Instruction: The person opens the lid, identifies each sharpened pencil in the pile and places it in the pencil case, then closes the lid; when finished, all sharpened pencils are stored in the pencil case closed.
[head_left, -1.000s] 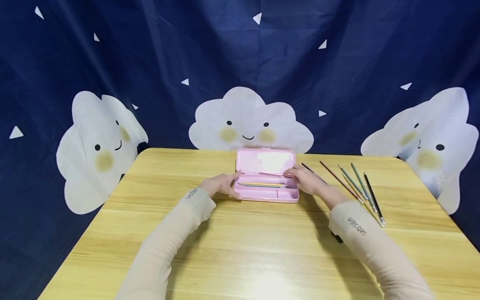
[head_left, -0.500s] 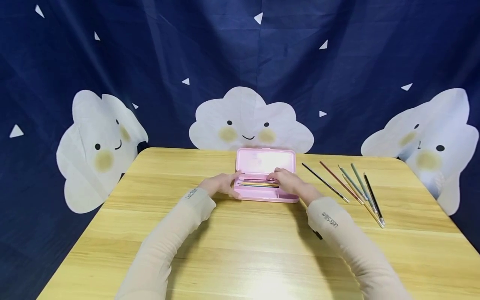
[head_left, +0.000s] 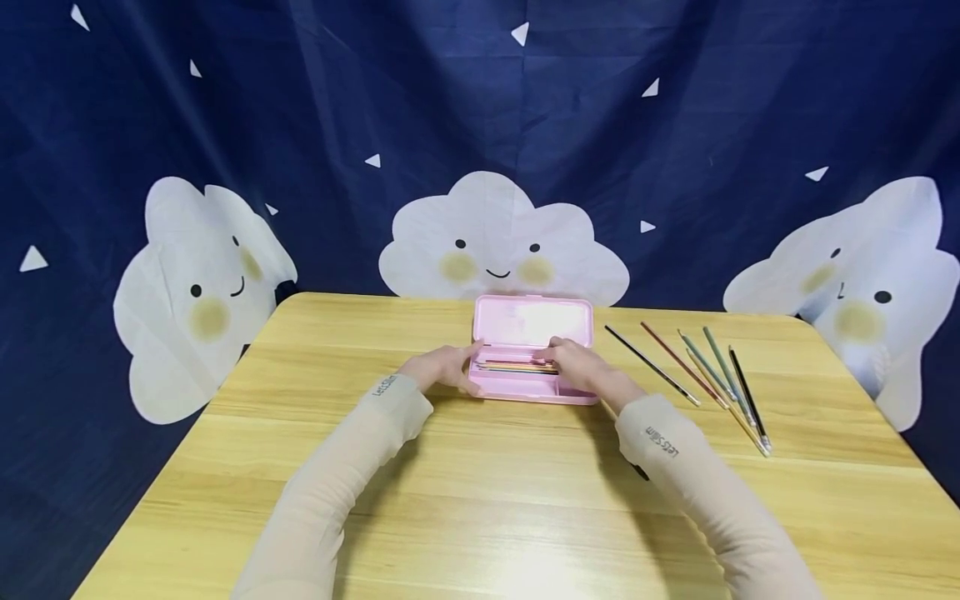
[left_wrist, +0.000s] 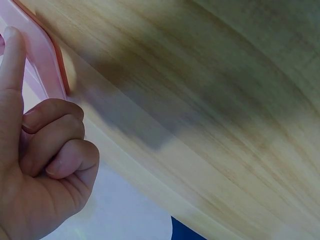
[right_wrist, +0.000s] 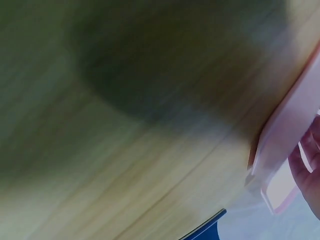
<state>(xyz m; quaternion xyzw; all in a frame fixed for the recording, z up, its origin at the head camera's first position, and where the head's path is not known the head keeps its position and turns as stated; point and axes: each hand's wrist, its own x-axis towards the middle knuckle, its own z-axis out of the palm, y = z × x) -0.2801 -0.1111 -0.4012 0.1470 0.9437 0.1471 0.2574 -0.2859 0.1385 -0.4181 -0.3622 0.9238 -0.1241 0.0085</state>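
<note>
A pink pencil case [head_left: 517, 388] lies on the table with its lid [head_left: 517, 321] raised at the back. My left hand [head_left: 442, 368] grips the case's left end, thumb at the front corner and index finger at the back; its other fingers curl in the left wrist view. My right hand [head_left: 585, 368] reaches over the right side, its fingertips down inside the long compartment at a red pencil [head_left: 504, 362]. Yellow and dark pencils [head_left: 510, 370] lie beside it, their right ends hidden by that hand. In the right wrist view, bent fingers [right_wrist: 300, 165] show past the case's wall.
To the right of the case, several loose pencils lie fanned on the wooden table [head_left: 465, 500], among them a black-and-white pencil [head_left: 651, 364], a red pencil [head_left: 675, 358] and a black pencil [head_left: 747, 396]. A dark blue curtain [head_left: 322, 125] with clouds hangs behind the table's back edge.
My right hand has moved left and down into the case with the red pencil, which now lies against the other pencils there. My left hand keeps its hold on the case.
</note>
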